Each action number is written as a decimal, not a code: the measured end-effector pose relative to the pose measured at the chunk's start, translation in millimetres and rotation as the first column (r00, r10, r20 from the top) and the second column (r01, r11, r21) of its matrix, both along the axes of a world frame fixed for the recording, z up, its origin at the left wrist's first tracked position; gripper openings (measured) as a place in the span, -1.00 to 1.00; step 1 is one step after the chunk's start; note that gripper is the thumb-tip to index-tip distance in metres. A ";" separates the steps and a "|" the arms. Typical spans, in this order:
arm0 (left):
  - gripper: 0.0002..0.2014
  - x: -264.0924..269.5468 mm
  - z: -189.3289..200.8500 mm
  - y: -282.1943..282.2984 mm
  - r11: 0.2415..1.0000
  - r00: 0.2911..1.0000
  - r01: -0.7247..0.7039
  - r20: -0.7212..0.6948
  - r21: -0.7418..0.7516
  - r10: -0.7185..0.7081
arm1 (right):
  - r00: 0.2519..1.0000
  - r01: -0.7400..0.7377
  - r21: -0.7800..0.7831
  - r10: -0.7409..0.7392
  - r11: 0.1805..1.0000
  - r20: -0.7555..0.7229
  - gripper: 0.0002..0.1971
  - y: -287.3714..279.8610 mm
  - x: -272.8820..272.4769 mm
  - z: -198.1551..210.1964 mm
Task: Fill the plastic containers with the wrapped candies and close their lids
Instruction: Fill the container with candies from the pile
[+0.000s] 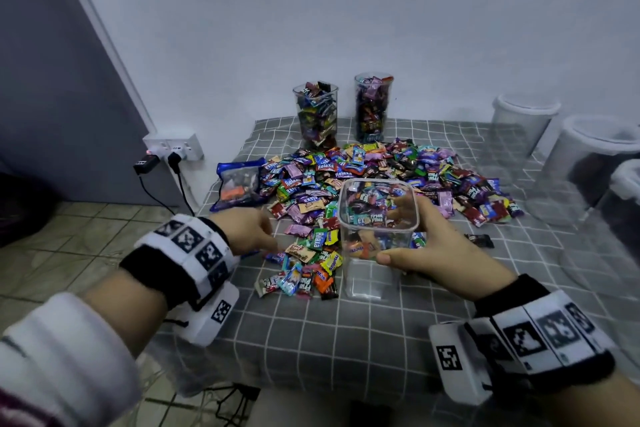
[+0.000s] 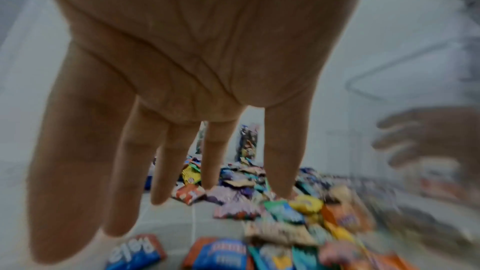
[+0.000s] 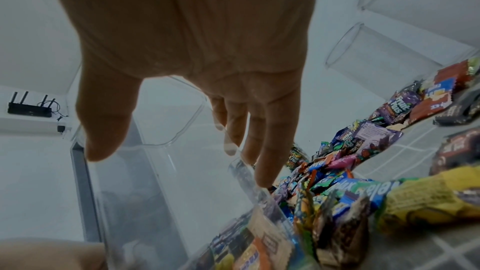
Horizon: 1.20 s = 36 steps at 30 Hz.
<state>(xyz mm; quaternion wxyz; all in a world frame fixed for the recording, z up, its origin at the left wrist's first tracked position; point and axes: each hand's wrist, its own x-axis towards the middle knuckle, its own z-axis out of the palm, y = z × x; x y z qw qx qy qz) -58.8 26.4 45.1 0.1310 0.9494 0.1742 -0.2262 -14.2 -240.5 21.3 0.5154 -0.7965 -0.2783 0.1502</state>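
Grey white-checked tablecloth (image 1: 381, 340), multicoloured candies (image 1: 363, 170)

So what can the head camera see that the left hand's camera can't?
Only the head view shows the whole empty container with the right hand gripping it, and a blue bag on the checked cloth. Only the left wrist view shows the left hand from the palm side, fingers spread and holding nothing. Both show the candy pile and the filled jars behind it.

Grey checked tablecloth (image 1: 346, 340) — heap of wrapped candies (image 1: 363, 177), two filled jars (image 1: 316, 114), blue bag (image 1: 239, 184), empty container (image 1: 377, 239)
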 end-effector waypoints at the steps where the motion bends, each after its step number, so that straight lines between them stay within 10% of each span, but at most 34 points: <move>1: -0.51 -2.1 -3.8 -4.7 0.995 0.999 0.049 -0.005 0.084 -0.049 | 1.000 0.001 -0.004 -0.001 1.000 0.002 -0.33 0.2 -0.1 0.1; 12: -0.45 10.6 -40.9 -31.0 0.940 0.983 0.175 -0.114 0.294 -0.147 | 1.000 0.027 0.006 -0.027 1.000 0.003 -0.36 -1.5 -2.3 -0.1; 20: -0.53 13.7 -19.8 -19.3 0.921 0.970 0.000 0.223 -0.389 0.094 | 0.999 0.034 -0.032 -0.034 0.999 -0.005 -0.36 -1.2 -2.5 0.1; 28: -0.05 1.4 -30.1 -23.7 0.964 0.972 0.227 -0.094 0.137 -0.215 | 0.986 -0.143 -0.321 0.162 0.936 0.034 -0.18 -17.0 11.8 0.9; 36: -0.21 24.0 -52.8 -24.0 0.979 0.979 0.135 0.135 0.153 -0.156 | 0.996 0.011 -0.640 0.047 0.769 0.074 -0.27 -26.6 42.8 -0.7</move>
